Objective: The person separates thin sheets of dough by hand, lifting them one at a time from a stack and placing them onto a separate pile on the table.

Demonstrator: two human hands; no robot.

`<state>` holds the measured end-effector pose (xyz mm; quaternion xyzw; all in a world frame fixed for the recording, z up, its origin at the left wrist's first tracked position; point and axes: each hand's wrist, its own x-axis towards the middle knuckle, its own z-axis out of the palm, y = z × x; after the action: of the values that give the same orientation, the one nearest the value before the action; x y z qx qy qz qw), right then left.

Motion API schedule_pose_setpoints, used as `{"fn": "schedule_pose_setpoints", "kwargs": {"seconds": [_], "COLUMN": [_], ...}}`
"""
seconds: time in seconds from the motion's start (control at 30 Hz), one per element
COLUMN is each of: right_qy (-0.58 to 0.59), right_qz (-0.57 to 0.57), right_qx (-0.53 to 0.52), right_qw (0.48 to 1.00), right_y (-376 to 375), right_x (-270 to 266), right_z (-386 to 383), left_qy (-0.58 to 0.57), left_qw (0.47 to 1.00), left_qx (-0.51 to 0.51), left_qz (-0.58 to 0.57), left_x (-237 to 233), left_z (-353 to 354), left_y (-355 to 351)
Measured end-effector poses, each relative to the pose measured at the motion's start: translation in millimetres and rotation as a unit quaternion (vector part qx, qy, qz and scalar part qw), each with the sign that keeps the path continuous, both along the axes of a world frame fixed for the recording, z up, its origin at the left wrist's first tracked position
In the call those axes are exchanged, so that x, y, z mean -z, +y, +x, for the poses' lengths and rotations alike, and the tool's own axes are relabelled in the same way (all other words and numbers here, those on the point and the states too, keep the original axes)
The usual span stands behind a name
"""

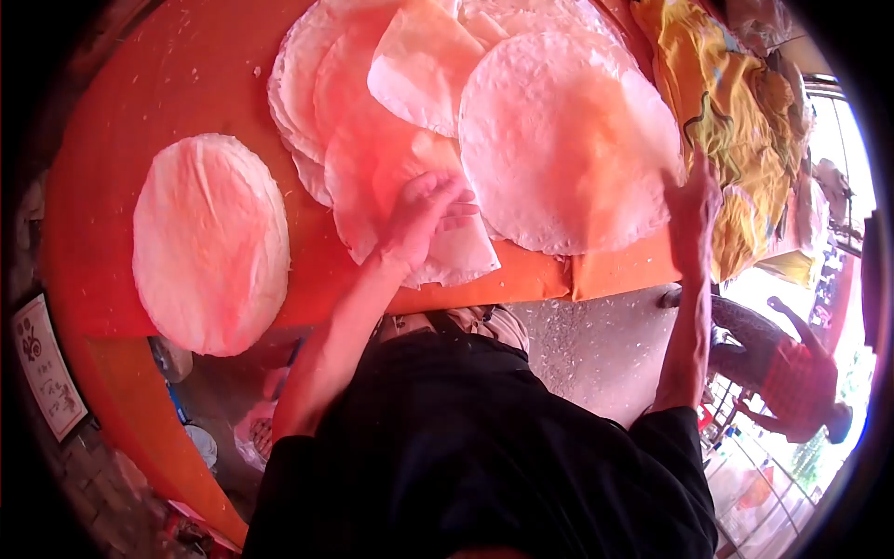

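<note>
A large round, thin flatbread (559, 149) lies on top of a spread of overlapping pale sheets at the table's front. At its right edge is my right hand (694, 200), thumb over the rim and fingers on the outer side; the fingertips are a little blurred. My left hand (426, 219) is over a folded flatbread sheet (466, 256) left of the round one, its fingers loosely bent and apart, with nothing visible in them. Another folded sheet (419, 70) rests higher up, partly under the round flatbread. Apart on the left sits an oval-looking stack of flatbreads (212, 242).
An orange-covered table (214, 84) carries the flatbreads. A crumpled yellow cloth (736, 121) is heaped at its right end. Beyond it, a person in a red top (796, 382) is by the bright opening. A framed sign (48, 366) is at the far left.
</note>
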<state>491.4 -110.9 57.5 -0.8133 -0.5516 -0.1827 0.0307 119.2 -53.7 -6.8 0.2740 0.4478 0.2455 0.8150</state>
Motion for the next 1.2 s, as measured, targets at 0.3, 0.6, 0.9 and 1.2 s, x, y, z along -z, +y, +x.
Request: {"fn": "schedule_pose_setpoints", "kwargs": {"seconds": [0.3,0.6,0.9,1.2], "right_qy": [0.281,0.305,0.859,-0.125], "right_qz": [-0.085,-0.017,0.202,0.016], "right_qx": [-0.264,-0.222,0.091,-0.207], "right_qw": [0.919,0.926,0.461,0.970], "right_y": [-24,-18,6,103], "right_x": [64,69,-4,-87], "right_z": [-171,-197,-81,68], "left_qy": [0.358,0.215,0.282,0.196], "left_qw": [0.862,0.915,0.866,0.946], "left_qx": [-0.012,0.000,-0.199,-0.203], "left_qz": [0.360,0.342,0.361,0.160], "left_x": [19,9,-11,-7], "left_z": [35,67,13,-2], "left_y": [9,30,60,125]}}
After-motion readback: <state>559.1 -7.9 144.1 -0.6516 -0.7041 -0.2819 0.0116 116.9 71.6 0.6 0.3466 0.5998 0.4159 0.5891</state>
